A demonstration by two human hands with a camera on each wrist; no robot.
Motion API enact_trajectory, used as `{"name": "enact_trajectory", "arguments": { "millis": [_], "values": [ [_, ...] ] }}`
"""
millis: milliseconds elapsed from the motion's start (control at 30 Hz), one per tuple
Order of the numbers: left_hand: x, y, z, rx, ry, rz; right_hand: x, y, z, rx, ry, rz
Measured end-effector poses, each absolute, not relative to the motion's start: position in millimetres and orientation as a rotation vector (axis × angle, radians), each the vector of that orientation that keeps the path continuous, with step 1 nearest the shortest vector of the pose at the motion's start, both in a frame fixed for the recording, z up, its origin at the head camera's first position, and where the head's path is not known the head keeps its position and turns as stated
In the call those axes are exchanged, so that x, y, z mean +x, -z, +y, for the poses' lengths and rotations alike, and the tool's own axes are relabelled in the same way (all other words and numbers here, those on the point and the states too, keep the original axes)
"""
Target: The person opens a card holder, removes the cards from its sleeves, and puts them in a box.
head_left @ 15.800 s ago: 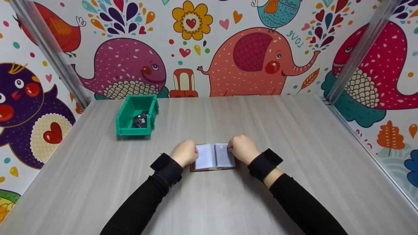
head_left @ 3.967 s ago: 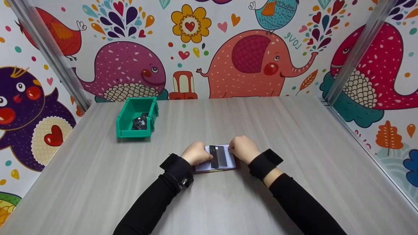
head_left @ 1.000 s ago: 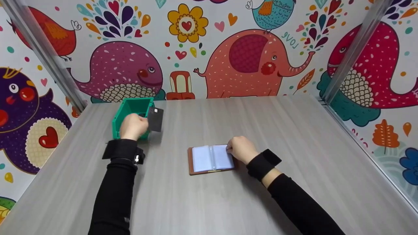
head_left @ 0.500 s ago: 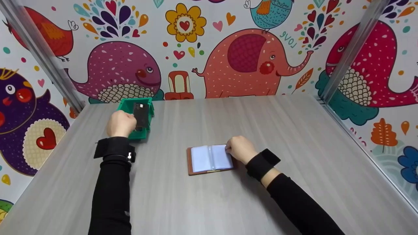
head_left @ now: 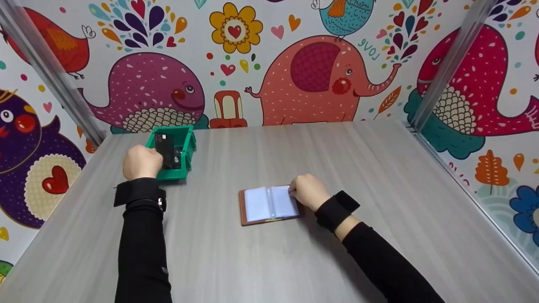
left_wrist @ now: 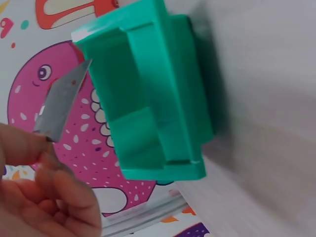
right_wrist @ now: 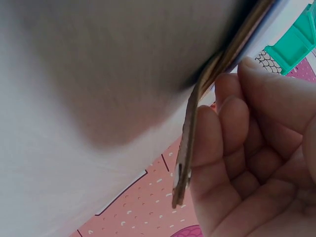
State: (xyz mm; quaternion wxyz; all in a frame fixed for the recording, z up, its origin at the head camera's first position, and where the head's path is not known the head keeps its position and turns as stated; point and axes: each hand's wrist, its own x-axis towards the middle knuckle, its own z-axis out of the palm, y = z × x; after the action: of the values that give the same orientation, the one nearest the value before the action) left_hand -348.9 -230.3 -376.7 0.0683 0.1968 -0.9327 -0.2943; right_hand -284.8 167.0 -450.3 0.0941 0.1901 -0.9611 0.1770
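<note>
My left hand (head_left: 142, 162) pinches a black card (head_left: 165, 145) with a small light chip mark, held upright at the left side of the green bin (head_left: 174, 174). The left wrist view shows the card (left_wrist: 61, 101) between thumb and fingers, apart from the bin wall (left_wrist: 148, 89). Other dark cards (head_left: 177, 159) lie inside the bin. A brown card holder (head_left: 243, 210) lies spread on the table, its clear sleeves (head_left: 257, 205) showing whitish. My right hand (head_left: 309, 191) pinches its right edge; a strap with a snap (right_wrist: 186, 138) lies against the fingers in the right wrist view.
The pale wood-grain table (head_left: 269, 261) reaches back to a wall with cartoon animals (head_left: 311, 80). Metal posts (head_left: 54, 71) stand at the rear corners. The bin stands at the back left, behind and left of the card holder.
Four seconds ago my left hand held a black card over the holder's sleeves. It then carried it to the bin's right side and has since moved left across the bin. My right hand stays.
</note>
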Motion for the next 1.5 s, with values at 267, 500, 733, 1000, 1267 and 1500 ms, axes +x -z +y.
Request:
{"name": "enact_trajectory", "arguments": {
  "millis": [267,500,733,1000,1267,1500],
  "values": [
    [-350.1,384.4,-228.9,0.593,0.853,-2.758,-285.7,448.3,165.0,0.557,-0.526,-2.862],
    [-351.1,388.2,-223.7,0.586,0.856,-2.755,-284.9,447.7,164.3,0.570,-0.515,-2.872],
    [-353.4,394.5,-220.1,0.597,0.793,-2.771,-284.3,448.6,164.5,0.579,-0.515,-2.860],
    [-352.1,391.9,-218.6,0.586,0.781,-2.771,-285.8,450.0,165.0,0.589,-0.515,-2.845],
    [-344.8,389.5,-212.5,0.433,0.819,-2.759,-285.2,450.6,166.5,0.600,-0.513,-2.833],
    [-336.1,389.8,-205.3,0.310,0.816,-2.755,-285.0,449.2,165.6,0.538,-0.516,-2.880]
  ]
}}
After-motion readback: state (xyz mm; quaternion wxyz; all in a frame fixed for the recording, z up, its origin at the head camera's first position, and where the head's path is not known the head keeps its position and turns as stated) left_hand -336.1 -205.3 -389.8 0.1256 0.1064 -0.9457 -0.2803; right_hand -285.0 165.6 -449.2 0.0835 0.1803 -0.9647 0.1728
